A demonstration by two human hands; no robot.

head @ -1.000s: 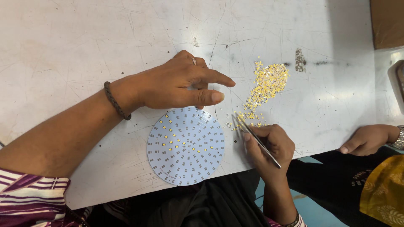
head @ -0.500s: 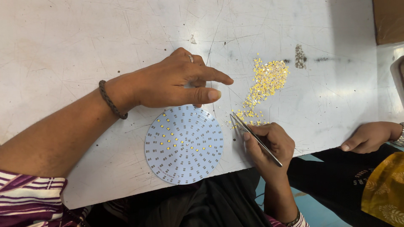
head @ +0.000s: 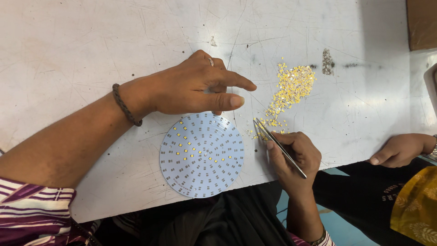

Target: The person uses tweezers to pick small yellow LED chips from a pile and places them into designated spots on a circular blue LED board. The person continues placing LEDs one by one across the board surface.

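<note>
Only the one head view here, looking straight down on a scuffed white worktop (head: 91, 54). The left hand (head: 191, 86) comes in from the left on a long bare forearm with a dark braided band at the wrist, palm down, index finger and thumb stretched out to the right, thumb lying just above the top rim of the round pale-blue circuit board (head: 202, 155); its grip is loose and holding nothing, a ring shows on one finger. The board lies flat near the front edge of the worktop, with some small yellow chips set on its left half. The right hand (head: 293, 157) rises from below, wrist bent, fingers curled in a narrow grip around thin metal tweezers (head: 278, 146), tips angled up-left at the near end of the loose yellow chip pile (head: 291, 89). Another person's hand (head: 400, 149) rests at the worktop edge, far right.
</note>
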